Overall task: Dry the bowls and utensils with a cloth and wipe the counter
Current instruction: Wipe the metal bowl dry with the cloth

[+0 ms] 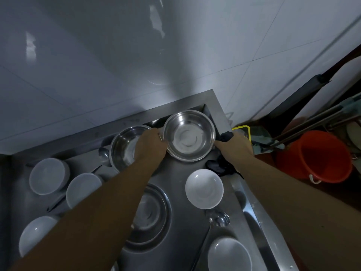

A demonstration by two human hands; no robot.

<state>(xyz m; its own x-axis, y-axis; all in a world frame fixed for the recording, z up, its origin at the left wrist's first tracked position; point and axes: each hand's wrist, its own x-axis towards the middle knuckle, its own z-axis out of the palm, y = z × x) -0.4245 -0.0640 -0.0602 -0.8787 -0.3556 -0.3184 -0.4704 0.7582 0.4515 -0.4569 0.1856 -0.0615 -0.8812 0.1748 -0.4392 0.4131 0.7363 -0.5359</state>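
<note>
Gripping steel bowl (189, 134) rim: left hand (150, 142); right hand (233, 142) clutches dark cloth (226, 136) (bowl between hands).

The left forearm (109, 204) hides much of a steel bowl (154, 218); bottom white bowl (228, 255) is cut off.

Silver steel bowl (189, 134); dark cloth (226, 136); orange bucket (320, 153).

Dim, bluish light; glare streaks on the wall tiles (156, 18), soft focus, wide-angle bending at the edges
</note>
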